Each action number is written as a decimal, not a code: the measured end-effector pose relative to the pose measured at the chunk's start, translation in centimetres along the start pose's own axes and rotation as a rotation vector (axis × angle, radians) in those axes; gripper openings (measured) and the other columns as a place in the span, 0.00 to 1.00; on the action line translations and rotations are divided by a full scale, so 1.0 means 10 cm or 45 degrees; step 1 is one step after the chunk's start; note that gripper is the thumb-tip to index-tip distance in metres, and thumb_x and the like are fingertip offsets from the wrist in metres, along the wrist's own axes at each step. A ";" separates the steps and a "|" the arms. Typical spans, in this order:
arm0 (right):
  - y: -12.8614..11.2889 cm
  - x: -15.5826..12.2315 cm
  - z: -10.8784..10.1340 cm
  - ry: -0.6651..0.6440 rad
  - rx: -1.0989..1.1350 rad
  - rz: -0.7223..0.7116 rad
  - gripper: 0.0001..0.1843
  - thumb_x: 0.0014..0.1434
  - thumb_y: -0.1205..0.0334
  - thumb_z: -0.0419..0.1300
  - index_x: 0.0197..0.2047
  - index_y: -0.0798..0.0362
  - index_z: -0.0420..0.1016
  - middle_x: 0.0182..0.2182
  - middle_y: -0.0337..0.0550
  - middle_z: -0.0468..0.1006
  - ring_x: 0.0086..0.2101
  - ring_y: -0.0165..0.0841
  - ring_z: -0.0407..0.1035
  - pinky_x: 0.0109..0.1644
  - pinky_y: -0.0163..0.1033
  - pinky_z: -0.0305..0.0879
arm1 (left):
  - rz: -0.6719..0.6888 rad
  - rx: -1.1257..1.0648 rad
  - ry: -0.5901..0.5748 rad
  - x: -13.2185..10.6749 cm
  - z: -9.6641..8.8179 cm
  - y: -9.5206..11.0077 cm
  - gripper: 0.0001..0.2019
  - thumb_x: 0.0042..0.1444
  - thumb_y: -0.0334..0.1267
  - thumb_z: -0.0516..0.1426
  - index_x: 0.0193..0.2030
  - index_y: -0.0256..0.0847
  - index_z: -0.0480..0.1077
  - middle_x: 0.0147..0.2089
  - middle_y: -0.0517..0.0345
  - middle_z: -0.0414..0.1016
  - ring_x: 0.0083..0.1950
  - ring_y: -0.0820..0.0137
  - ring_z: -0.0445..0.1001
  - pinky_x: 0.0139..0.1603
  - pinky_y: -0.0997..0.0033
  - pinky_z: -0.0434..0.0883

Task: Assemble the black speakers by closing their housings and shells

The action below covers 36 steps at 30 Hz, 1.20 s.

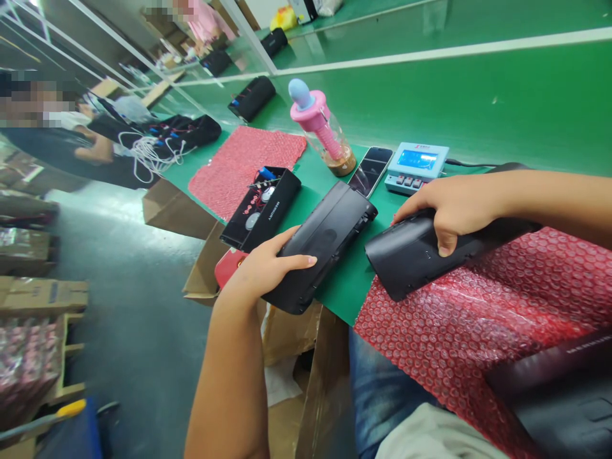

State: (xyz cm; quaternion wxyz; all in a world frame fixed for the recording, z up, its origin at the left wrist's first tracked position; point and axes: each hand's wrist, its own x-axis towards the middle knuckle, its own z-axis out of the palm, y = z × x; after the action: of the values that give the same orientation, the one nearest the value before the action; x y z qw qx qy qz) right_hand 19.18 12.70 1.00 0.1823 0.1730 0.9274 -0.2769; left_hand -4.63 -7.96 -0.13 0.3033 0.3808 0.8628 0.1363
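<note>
My left hand (268,264) grips the near end of a black plastic case (329,236) that lies on the green bench (430,108) and juts over its front edge. Fingers of my right hand (452,207) curl round a second black case (415,255), which rests tilted on a sheet of red bubble wrap (468,319). The two cases sit side by side, a small gap between them. An open black case (262,207) showing wires and round parts lies just left of my left hand.
Behind the cases stand a phone (370,169), a small blue-screened tester (418,166) and a pink-topped bottle (322,131). Another red bubble sheet (243,166) lies further left. More black cases line the bench. Cardboard boxes (201,261) sit below the edge. A person (71,137) works at far left.
</note>
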 end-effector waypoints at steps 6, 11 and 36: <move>-0.01 0.00 0.01 -0.004 0.007 0.049 0.40 0.31 0.66 0.65 0.54 0.44 0.72 0.44 0.39 0.76 0.40 0.45 0.70 0.37 0.43 0.67 | -0.019 0.026 0.009 -0.01 0.00 0.02 0.35 0.40 0.57 0.61 0.58 0.53 0.64 0.52 0.62 0.75 0.52 0.54 0.73 0.53 0.56 0.69; 0.00 0.00 0.01 0.018 -0.002 0.006 0.39 0.32 0.64 0.64 0.53 0.44 0.72 0.44 0.40 0.76 0.40 0.45 0.70 0.35 0.43 0.66 | 0.004 0.048 0.000 0.00 0.01 0.01 0.36 0.41 0.57 0.60 0.59 0.53 0.63 0.53 0.62 0.74 0.53 0.55 0.72 0.55 0.58 0.68; -0.03 -0.40 0.26 0.209 -0.184 -0.214 0.41 0.38 0.59 0.67 0.59 0.49 0.66 0.52 0.48 0.71 0.49 0.46 0.66 0.49 0.46 0.62 | 0.854 0.660 0.360 -0.63 0.75 0.74 0.33 0.55 0.40 0.50 0.67 0.34 0.47 0.67 0.38 0.52 0.68 0.53 0.51 0.66 0.49 0.53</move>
State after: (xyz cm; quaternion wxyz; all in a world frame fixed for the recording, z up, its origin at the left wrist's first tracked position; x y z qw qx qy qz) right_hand 23.20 10.08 0.87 0.0938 0.1031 0.9680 -0.2085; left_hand 7.60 -7.62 0.11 0.0158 0.6807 0.7302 0.0571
